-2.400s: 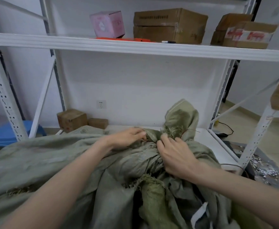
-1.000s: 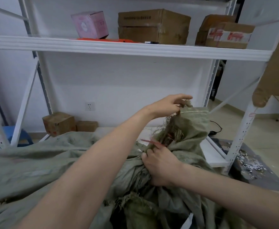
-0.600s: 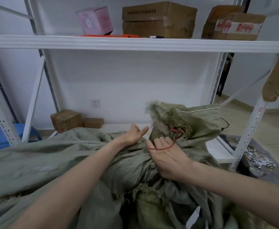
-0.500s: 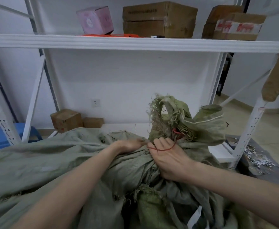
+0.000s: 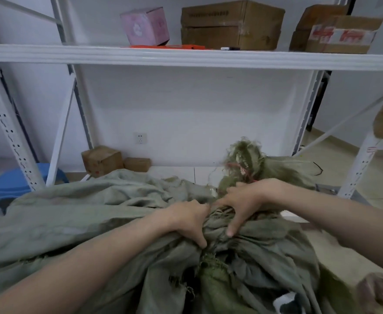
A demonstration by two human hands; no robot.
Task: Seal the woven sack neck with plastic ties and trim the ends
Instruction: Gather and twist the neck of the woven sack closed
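A grey-green woven sack (image 5: 90, 214) lies across the low shelf in front of me. Its gathered neck (image 5: 217, 214) is bunched between my two hands, and the frayed mouth (image 5: 245, 159) sticks up behind them. My left hand (image 5: 186, 220) grips the neck from the left with curled fingers. My right hand (image 5: 242, 200) grips it from the right, thumb pointing down. A red plastic tie (image 5: 233, 165) shows as a thin strand in the frayed mouth just above my right hand. The frame is blurred around the mouth.
A white metal rack frames the scene, with its upper shelf (image 5: 186, 56) carrying a pink box (image 5: 145, 26) and cardboard boxes (image 5: 231, 24). Two small cardboard boxes (image 5: 102, 159) sit by the back wall. A blue stool (image 5: 11, 180) stands at the left.
Both hands have closed in tighter on the neck, the right rotating over it thumb down. The frayed mouth has dropped lower and now sits behind the right hand.
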